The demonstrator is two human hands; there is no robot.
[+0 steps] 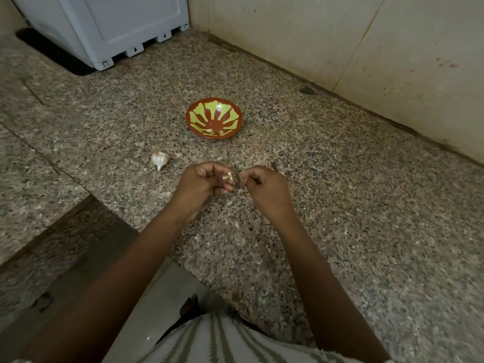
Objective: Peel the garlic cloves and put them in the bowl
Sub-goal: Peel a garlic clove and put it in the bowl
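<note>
Garlic clove held over the speckled bench, short of the bowl.

A white appliance stood at the bench's far left corner, and the red-and-green bowl sat well beyond both hands with two pale cloves inside. The left hand gripped a partly skinned clove at its fingertips. Just beside it, the right hand had its fingers curled together; whether they pinched anything could not be told. A garlic bulb lay left of the left hand.

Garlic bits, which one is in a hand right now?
The small clove pinched in the left hand. The garlic head lies loose on the counter, and a peeled clove sits in the bowl.
</note>
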